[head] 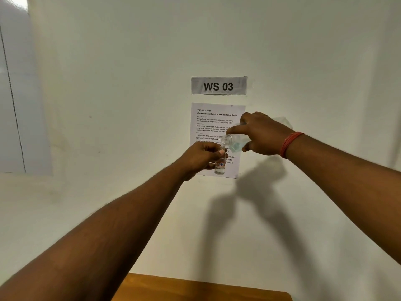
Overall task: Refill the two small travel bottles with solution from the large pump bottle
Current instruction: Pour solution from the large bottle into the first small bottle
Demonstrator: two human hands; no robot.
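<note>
The left hand grips a small clear travel bottle upright, fingers curled round its upper part; the right hand holds the large bottle tipped on its side, threaded mouth just above the small bottle's neck. Both are held up in the air before a taped instruction sheet, well above the counter. The pouring step seems under way. Next comes steady tilting and mouth alignment, stopping before overflow. The travel bottle carries a handwritten label and shows some clear liquid at its bottom.
</note>
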